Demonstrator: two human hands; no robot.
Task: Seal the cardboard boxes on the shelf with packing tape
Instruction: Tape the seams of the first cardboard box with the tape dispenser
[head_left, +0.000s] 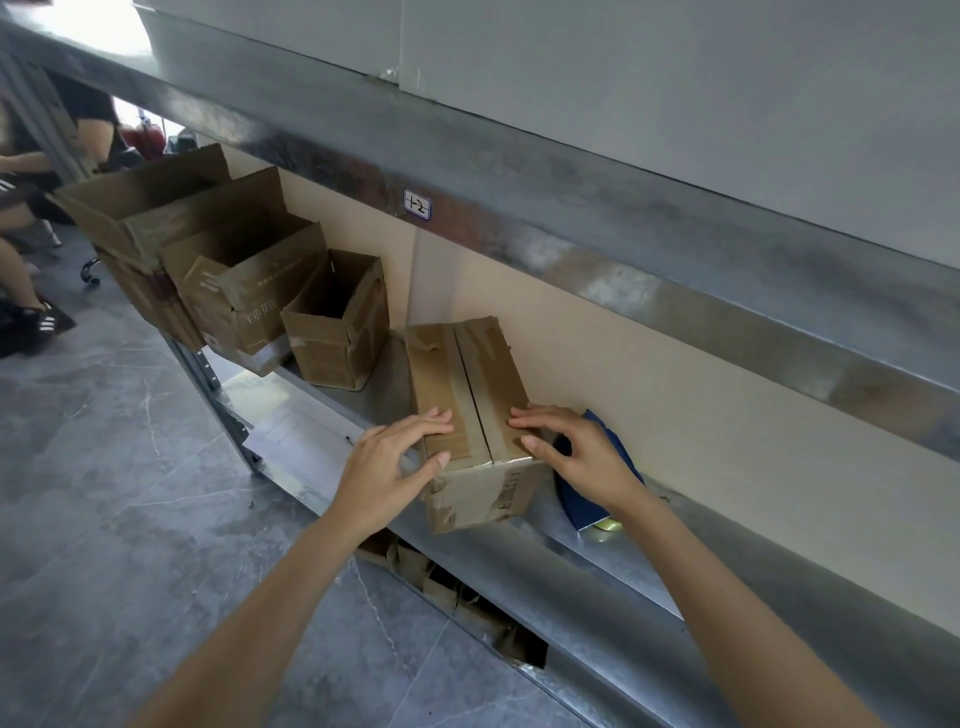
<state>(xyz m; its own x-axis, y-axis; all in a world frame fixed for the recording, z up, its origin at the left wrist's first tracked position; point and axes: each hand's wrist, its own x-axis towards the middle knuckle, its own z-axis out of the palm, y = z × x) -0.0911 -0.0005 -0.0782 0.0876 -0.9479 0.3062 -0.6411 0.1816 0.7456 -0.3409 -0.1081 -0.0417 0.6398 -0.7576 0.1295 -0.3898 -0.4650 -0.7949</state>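
- The box (467, 395) lies on the shelf (613, 566), its far end against the beige back wall and its near end at the shelf's front lip.
- Its two top flaps are folded down and meet in a dark seam along the middle. Strips of old tape and torn patches show on the top and on the near face.
- The left hand (389, 467) reaches over the box's near left corner. Its fingertips press on the left flap and the thumb tip sits at the top front edge. The fingers are only lightly bent and are not wrapped round anything.
- The right hand (576, 452) mirrors it on the near right corner, with fingertips and thumb tip pressing the right flap. It too is unclenched and holds nothing.
- Just right of the box, partly under the right hand, lies a blue thing (623, 467). A small yellow bit (608, 526) shows at its near end, and I cannot tell what it is.
- Left of the box stands a small box (332, 332) with its flaps up.
- Further left are two big boxes (234, 291), also open, jutting past the shelf end.
- Above the box, the upper beam carries a label (417, 204) reading 12.
- Below and left of the box, a paper sheet (296, 431) lies on a lower level.
- Under the box's shelf, cardboard scraps (441, 587) show in a gap.
- Far left of the box, a seated person (31, 218) is partly in view on the grey floor (104, 493).
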